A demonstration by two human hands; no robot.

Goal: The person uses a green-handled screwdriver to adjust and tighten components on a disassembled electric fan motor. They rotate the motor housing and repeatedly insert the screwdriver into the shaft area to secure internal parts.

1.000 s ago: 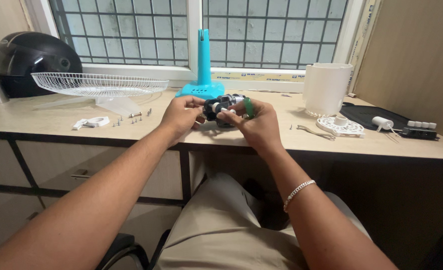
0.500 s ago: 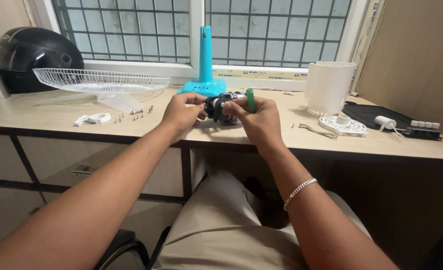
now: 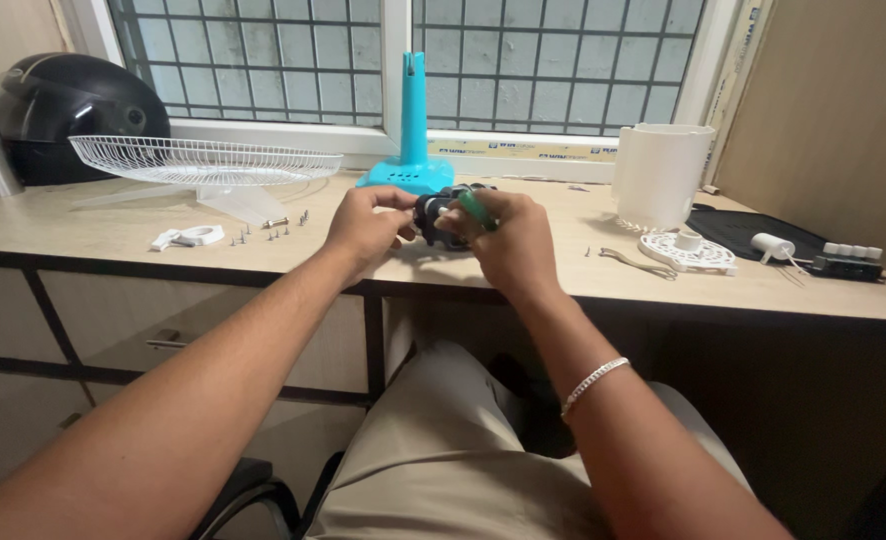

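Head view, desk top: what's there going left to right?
Black helmet → white wire fan guard → loose screws → left hand → dark motor part → right hand → white cylinder housing → black switch block.

Both forearms stretched forward, left hand point(image 3: 363, 228) and right hand point(image 3: 508, 240) curled close together, fingers bent.

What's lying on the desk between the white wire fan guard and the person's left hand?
In the head view, small loose screws lie on the wooden desk between the white wire fan guard and the left hand.
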